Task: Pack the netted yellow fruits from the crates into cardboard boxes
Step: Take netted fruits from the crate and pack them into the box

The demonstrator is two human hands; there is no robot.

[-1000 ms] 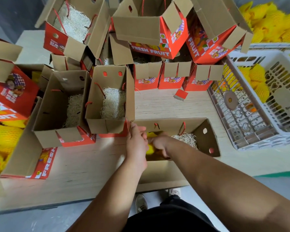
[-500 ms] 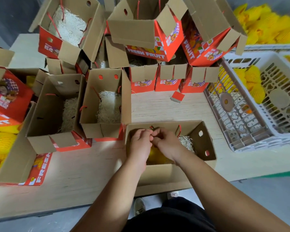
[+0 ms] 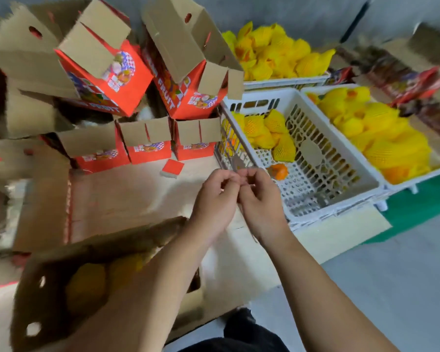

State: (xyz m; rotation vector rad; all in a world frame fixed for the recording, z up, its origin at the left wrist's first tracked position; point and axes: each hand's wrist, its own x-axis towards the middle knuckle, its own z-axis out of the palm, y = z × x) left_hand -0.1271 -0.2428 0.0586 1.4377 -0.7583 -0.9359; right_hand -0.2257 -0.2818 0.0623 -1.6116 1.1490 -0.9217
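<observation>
Boxes (image 3: 148, 141) left, crates (image 3: 323, 158) right, fruits (image 3: 264, 130) inside.

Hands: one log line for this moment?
left hand: curled | right hand: curled | fingertips meeting, contents unclear | nearest crate: few netted fruits

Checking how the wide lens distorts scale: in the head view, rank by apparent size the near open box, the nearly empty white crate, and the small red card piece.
1. Near open box, though nearness inflates it.
2. Nearly empty white crate.
3. Red card piece.

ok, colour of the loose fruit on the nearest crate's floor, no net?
Orange. The bare fruit lies on the white crate floor; head view shows it.
</observation>
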